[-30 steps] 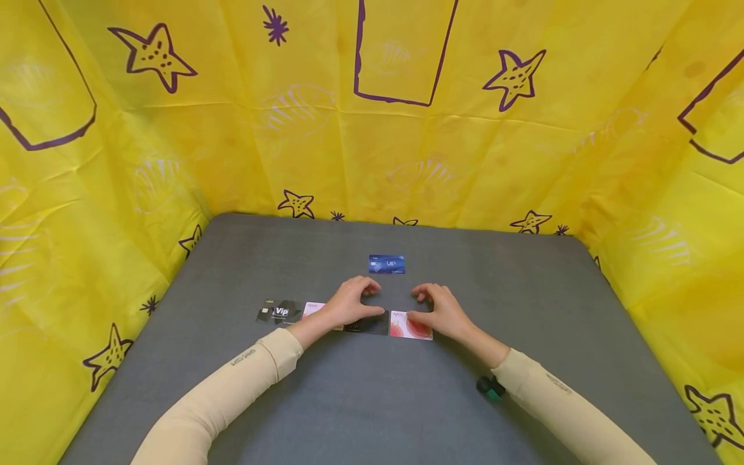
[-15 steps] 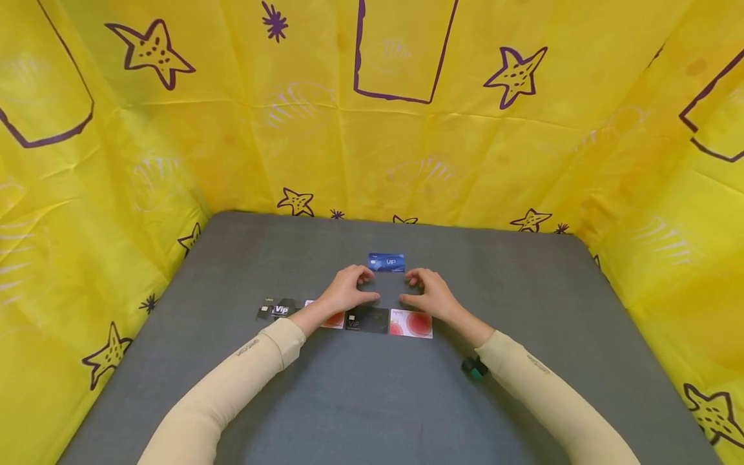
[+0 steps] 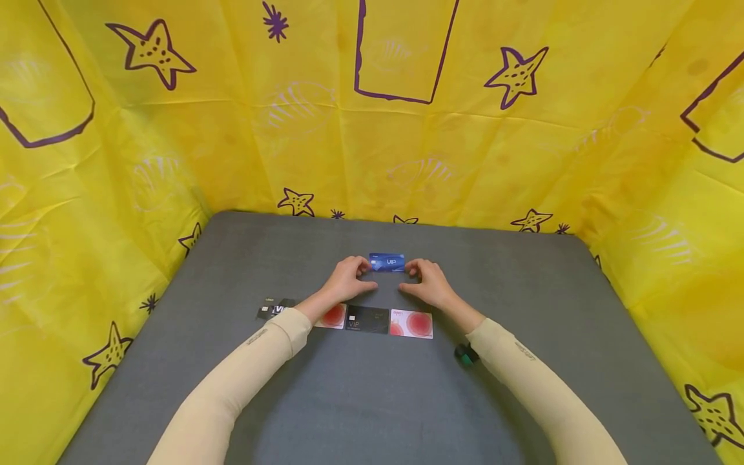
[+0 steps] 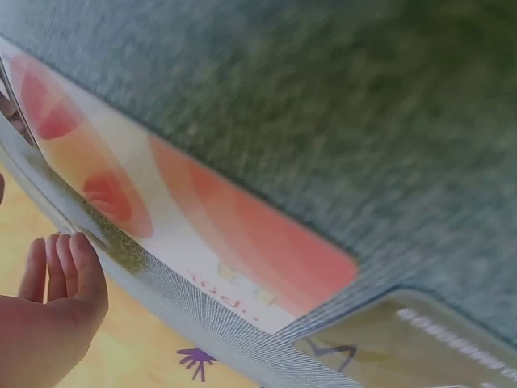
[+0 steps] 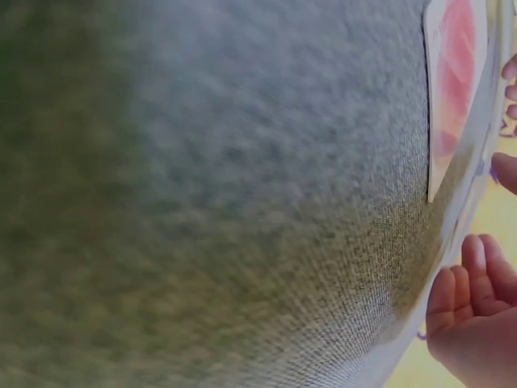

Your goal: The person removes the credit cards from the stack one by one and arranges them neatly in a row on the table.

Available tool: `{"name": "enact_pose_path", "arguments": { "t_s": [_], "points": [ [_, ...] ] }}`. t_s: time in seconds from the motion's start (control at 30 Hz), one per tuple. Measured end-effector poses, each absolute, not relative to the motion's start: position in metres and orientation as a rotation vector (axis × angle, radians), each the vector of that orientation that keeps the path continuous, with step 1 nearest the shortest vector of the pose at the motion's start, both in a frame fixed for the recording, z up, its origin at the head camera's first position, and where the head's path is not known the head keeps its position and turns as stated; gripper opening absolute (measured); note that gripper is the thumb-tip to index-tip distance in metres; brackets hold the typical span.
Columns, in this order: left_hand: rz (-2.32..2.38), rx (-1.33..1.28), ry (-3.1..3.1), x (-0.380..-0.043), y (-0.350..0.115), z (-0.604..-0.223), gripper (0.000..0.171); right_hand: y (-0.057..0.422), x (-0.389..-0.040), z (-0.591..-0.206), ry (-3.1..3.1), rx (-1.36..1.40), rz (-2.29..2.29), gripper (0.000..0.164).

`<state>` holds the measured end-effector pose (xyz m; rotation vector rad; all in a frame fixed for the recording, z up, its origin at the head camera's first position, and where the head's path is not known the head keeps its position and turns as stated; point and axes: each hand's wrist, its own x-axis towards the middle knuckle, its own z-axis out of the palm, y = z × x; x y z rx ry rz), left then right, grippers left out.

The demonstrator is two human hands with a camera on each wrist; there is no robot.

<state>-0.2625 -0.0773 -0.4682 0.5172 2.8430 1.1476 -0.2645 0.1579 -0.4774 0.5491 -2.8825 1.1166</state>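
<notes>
A blue VIP card lies flat toward the back of the table. My left hand has its fingertips right at the card's left edge, thumb apart and nearer me. Mirroring it, my right hand reaches the right edge with loosely bent fingers. Nearer me runs a row: a black VIP card, a white card with red circles to its right, and a similar red-circled card to its left, partly under my left forearm. At the row's left end, my sleeve overlaps another black card.
The grey cloth-covered table is bordered by yellow curtains with purple starfish drawings at the back and sides. A small black and green band piece shows beside my right cuff.
Both hands have moved away from me, from over the card row to either side of the blue card. The black VIP card and right red-circled card now show fully. The cards have stayed put.
</notes>
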Motion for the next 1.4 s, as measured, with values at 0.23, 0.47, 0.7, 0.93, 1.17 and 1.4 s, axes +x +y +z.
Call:
{"name": "enact_pose_path", "arguments": {
  "t_s": [0.23, 0.47, 0.7, 0.93, 1.17, 1.4],
  "points": [
    [1.159, 0.468, 2.855, -0.272, -0.075, -0.468, 0.044, 0.155, -0.273, -0.476, -2.916, 0.496, 1.099, 0.048],
    [1.168, 0.413, 2.869, -0.279, -0.074, -0.471, 0.042, 0.151, -0.281, -0.475, -2.940, 0.471, 1.071, 0.050],
    [1.180, 0.390, 2.868, -0.287, -0.071, -0.470, 0.043, 0.148, -0.289, -0.475, -2.948, 0.455, 1.027, 0.052],
    [1.145, 0.350, 2.869, -0.291, -0.070, -0.471, 0.044, 0.147, -0.296, -0.477, -2.977, 0.442, 1.011, 0.055],
    [1.096, 0.348, 2.875, -0.296, -0.069, -0.472, 0.047, 0.147, -0.299, -0.477, -2.977, 0.452, 0.994, 0.055],
    [1.043, 0.317, 2.871, -0.297, -0.069, -0.473, 0.051, 0.145, -0.299, -0.479, -3.020, 0.379, 1.005, 0.056]
  ]
}}
